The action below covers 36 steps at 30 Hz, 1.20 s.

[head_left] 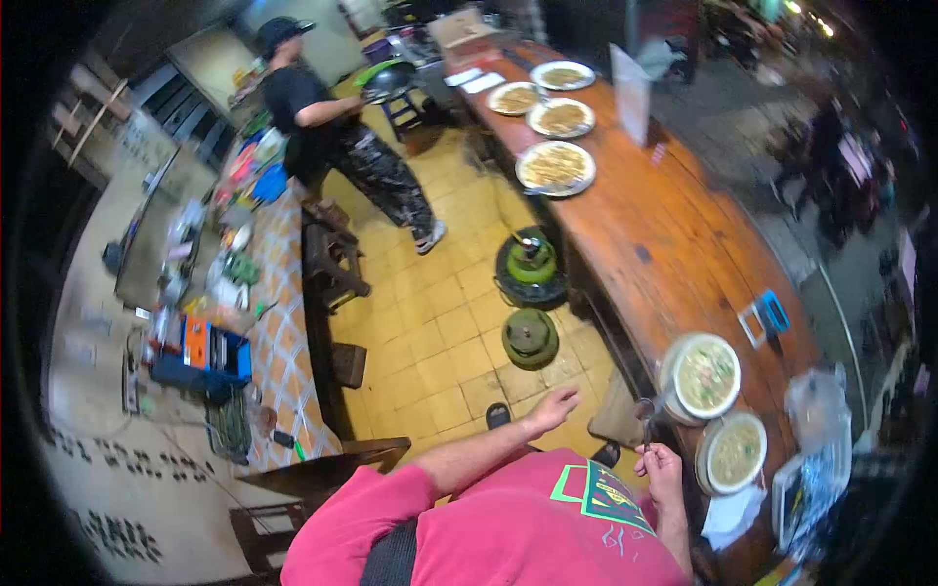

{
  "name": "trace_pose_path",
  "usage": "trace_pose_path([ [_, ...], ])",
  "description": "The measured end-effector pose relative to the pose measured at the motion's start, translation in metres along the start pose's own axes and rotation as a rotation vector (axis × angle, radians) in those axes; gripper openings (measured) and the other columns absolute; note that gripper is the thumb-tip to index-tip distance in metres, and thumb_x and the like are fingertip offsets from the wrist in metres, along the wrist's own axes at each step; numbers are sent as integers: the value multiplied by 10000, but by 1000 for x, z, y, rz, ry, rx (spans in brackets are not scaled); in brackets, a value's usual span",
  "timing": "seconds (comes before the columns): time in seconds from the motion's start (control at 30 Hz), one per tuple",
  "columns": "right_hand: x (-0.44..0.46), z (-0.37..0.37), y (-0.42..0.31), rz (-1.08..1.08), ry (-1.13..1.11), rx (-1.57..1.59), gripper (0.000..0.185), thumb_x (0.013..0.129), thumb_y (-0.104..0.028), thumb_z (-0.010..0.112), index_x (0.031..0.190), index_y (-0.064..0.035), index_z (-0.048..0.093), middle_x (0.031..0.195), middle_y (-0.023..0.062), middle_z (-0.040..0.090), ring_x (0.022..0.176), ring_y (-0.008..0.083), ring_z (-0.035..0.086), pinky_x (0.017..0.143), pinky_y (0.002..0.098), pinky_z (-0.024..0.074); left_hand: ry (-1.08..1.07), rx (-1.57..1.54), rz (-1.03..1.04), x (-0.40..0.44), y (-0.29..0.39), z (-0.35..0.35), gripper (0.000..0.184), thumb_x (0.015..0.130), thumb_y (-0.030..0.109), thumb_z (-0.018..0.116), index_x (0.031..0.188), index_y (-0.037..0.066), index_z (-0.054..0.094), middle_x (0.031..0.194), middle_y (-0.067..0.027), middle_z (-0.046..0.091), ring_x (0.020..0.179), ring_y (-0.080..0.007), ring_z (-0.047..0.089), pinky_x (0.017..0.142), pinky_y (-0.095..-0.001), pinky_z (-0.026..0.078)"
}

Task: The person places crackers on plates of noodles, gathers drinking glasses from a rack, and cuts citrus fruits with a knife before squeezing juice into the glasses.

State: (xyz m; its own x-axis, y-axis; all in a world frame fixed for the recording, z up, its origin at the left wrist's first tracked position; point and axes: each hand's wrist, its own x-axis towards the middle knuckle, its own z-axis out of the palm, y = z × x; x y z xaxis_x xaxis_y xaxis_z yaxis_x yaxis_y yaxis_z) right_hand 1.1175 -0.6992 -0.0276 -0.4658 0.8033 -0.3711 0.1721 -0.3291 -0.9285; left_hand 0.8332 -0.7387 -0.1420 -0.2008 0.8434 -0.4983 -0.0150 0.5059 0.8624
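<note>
Spoon (pixel 644 410) juts just beyond my right hand (pixel 661 467), which pinches its handle (pixel 646 439), the best hold; likely light, stiff, slick if wet. My left hand (pixel 552 412) is loosely spread, holding nothing.

no text can be read, the print (pixel 616 498) on the pink shirt (pixel 498 527) being too blurred.

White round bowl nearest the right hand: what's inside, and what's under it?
Inside the white round bowl: pale food with greenish flecks, hiding the bowl's bottom. Brown wooden counter shows around it; what lies directly beneath is covered by the bowl itself.
</note>
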Motion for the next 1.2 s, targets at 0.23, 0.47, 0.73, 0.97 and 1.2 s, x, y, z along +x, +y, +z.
trace_pose_path([
  [0.23,97,166,-28,114,-373,-201,130,878,-31,573,984,16,633,721,41,615,626,103,566,573,244,469,330,-349,-129,-82,-78,-183,402,943,359,557,1236,88,601,782,9,544,668,-77,478,544,-237,419],
  [0.47,159,435,-92,-47,-774,-322,173,909,-62,578,1041,27,647,772,46,636,673,95,580,590,238,480,211,-359,358,-151,8,-341,429,957,340,556,1253,31,582,1146,-81,639,985,-103,602,886,-273,472],
  [0.73,243,602,-105,-58,-1186,-598,145,925,-147,601,914,-22,673,700,-13,618,633,54,531,578,228,437,779,-476,358,-159,-7,-506,291,983,236,503,1086,11,656,988,-87,684,935,-142,635,854,-295,504],
  [0.97,381,784,-78,65,-1412,-619,151,943,-69,531,890,-19,664,767,14,637,714,97,558,655,245,456,1460,-292,74,-206,-53,-627,378,1008,293,428,1043,11,676,1039,-134,687,896,-221,659,818,-325,509],
  [1.2,377,1045,-159,-227,-1523,-153,153,905,72,476,961,-61,426,814,32,567,810,140,630,688,267,497,1615,-556,-6,-253,-142,-663,595,1006,475,310,1074,-4,655,1030,-111,683,870,-178,642,767,-296,494],
])
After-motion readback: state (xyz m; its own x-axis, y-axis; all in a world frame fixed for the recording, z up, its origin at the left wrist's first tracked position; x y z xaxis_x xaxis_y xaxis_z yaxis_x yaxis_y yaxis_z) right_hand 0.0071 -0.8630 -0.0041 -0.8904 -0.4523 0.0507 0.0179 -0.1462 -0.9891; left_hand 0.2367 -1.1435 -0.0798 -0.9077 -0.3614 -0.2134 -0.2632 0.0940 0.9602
